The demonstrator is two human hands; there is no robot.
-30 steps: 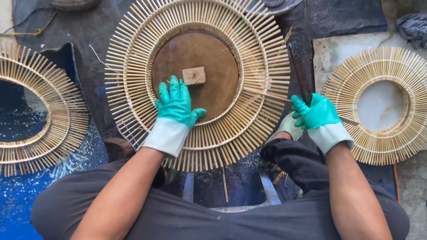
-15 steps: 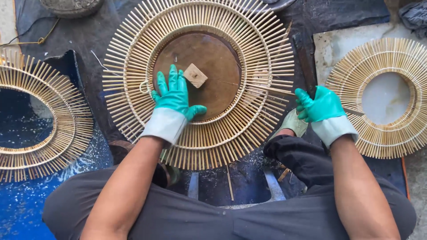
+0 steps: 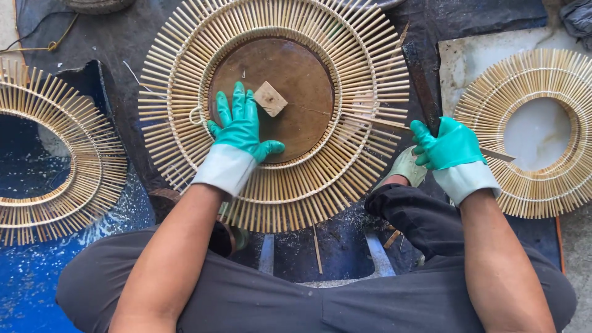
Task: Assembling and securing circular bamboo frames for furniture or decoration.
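While the big frame (image 3: 274, 111) has turned a bit since a sec ago, the wood block (image 3: 270, 98) on its disc (image 3: 290, 92) now sits tilted like a diamond, where it lay square before; the frame also reads closer to centre. That suggests the left hand (image 3: 240, 126) is rotating the frame on the ground to bring a new stretch of sticks round.

Left hand: glove flat on the disc, fingers spread wide & straight, thumb out to the side, pressing down, not gripping anything. Fingertips just beside the block, maybe touching its corner; can't tell.

Right hand (image 3: 450, 148): closed in a fist round a thin stick or tool (image 3: 499, 155) that pokes out twd the small frame (image 3: 536, 132) on the right; the dark blade-like bar (image 3: 422, 92) above the fist may be part of it, unclear. Hand hangs just off the big frame's right edge, about where it was. Another frame (image 3: 55, 160) lies far left.
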